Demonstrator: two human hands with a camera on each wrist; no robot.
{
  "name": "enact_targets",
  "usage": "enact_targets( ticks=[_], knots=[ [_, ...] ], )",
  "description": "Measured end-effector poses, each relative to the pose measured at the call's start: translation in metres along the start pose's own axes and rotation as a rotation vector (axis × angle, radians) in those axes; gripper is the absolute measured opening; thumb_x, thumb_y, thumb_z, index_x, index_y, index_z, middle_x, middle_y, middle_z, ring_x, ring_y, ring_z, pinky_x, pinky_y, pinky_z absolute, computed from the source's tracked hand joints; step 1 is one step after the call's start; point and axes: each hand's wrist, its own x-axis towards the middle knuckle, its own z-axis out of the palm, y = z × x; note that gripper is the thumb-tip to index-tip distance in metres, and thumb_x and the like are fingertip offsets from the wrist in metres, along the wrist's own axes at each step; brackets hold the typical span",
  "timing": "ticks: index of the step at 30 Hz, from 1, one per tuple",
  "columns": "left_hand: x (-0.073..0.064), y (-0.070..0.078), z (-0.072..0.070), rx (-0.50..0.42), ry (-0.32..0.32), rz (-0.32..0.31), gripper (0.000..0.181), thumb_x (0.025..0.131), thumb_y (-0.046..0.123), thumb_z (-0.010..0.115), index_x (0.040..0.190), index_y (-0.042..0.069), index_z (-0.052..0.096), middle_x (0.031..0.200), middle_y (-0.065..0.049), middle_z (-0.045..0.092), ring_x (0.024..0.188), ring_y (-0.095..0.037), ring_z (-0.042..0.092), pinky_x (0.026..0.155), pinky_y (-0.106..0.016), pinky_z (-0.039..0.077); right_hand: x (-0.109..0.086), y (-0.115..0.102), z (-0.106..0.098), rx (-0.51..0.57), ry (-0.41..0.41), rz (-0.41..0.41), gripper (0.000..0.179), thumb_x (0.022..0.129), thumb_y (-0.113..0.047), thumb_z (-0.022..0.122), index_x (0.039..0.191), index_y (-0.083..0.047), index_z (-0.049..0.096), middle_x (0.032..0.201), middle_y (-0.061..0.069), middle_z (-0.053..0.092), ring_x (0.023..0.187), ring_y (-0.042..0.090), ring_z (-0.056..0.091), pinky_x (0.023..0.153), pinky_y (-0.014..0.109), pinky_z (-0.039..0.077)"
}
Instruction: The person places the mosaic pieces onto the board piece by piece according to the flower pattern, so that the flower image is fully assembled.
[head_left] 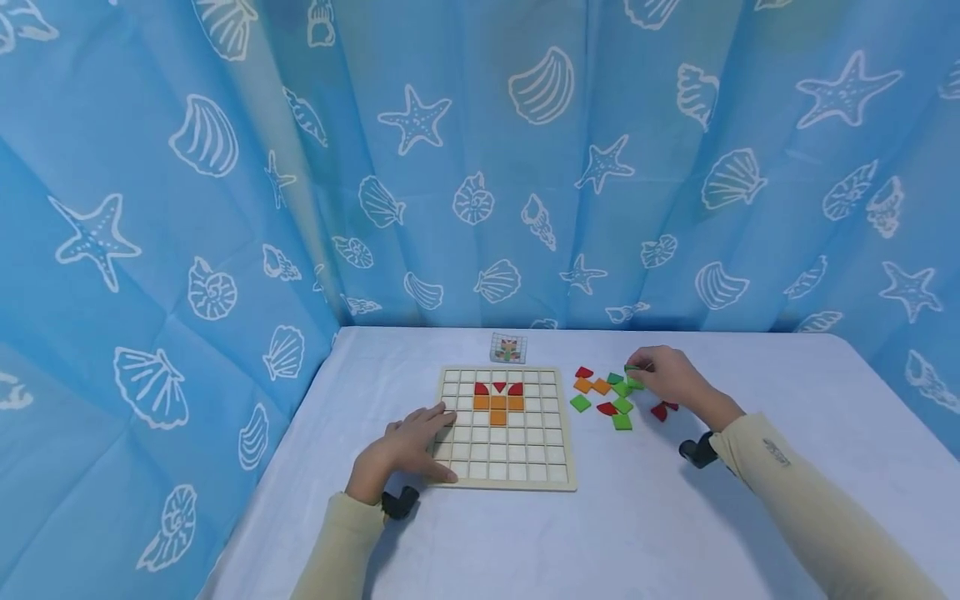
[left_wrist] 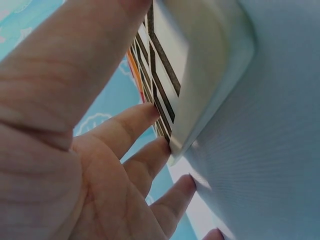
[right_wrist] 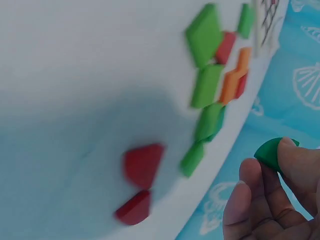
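A cream grid board point(head_left: 567, 467) lies on the white table with several red and orange pieces set in its upper cells. My left hand point(head_left: 408, 446) rests on the board's left edge, fingers spread and fairly straight; the left wrist view shows the fingertips point(left_wrist: 150, 114) touching the rim and cells. Between thumb and fingers, my right hand point(head_left: 667, 375) pinches a dark green quarter-round tile point(right_wrist: 271, 152), raised above the table. Below and beside it lie loose tiles: green squares point(head_left: 622, 422), orange squares point(head_left: 602, 387) and red rounded pieces point(head_left: 606, 409).
A small pattern card point(head_left: 508, 348) with a coloured design lies behind the board. Red pieces point(right_wrist: 144, 164) lie apart from the other loose tiles. A blue curtain point(head_left: 480, 167) with white shells and starfish hangs along the table's back and left side.
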Motion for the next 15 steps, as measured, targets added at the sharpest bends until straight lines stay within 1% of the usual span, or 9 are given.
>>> enact_targets(
  ticks=[2,8,12,15],
  knots=[
    [0.0,0.0,0.0,-0.004,-0.005,0.001,0.098,0.072,0.045,0.086,0.154,0.021,0.036,0.164,-0.006,0.025,0.15,-0.035,0.022,0.116,-0.065,0.022,0.002,-0.008,0.001,0.009,0.004,-0.008,0.019,0.095,-0.015,0.065,0.108,-0.002,0.07,0.104,0.015,0.071,0.096,0.029,0.065,0.088,0.047,0.056],
    [0.001,0.0,-0.002,0.005,-0.003,-0.006,0.099,0.072,0.047,0.086,0.154,0.023,0.035,0.165,-0.005,0.024,0.151,-0.035,0.021,0.117,-0.065,0.021,0.009,-0.033,0.014,0.03,0.02,-0.028,0.018,0.093,-0.015,0.067,0.108,-0.004,0.07,0.101,0.012,0.071,0.089,0.024,0.062,0.084,0.042,0.058],
    [0.0,0.0,-0.002,0.005,-0.004,-0.009,0.099,0.072,0.047,0.086,0.154,0.024,0.036,0.165,-0.004,0.024,0.151,-0.034,0.021,0.116,-0.066,0.021,0.015,-0.046,0.026,0.054,-0.026,-0.024,0.018,0.093,-0.016,0.068,0.108,-0.006,0.071,0.102,0.009,0.07,0.089,0.022,0.062,0.082,0.039,0.057],
    [0.0,0.0,-0.001,0.004,-0.009,-0.002,0.1,0.071,0.047,0.086,0.154,0.024,0.036,0.164,-0.005,0.025,0.151,-0.034,0.022,0.116,-0.066,0.022,0.016,-0.053,0.034,0.059,-0.049,-0.021,0.013,0.093,-0.016,0.067,0.103,-0.009,0.071,0.099,0.006,0.07,0.09,0.02,0.062,0.083,0.039,0.056]
  ],
)
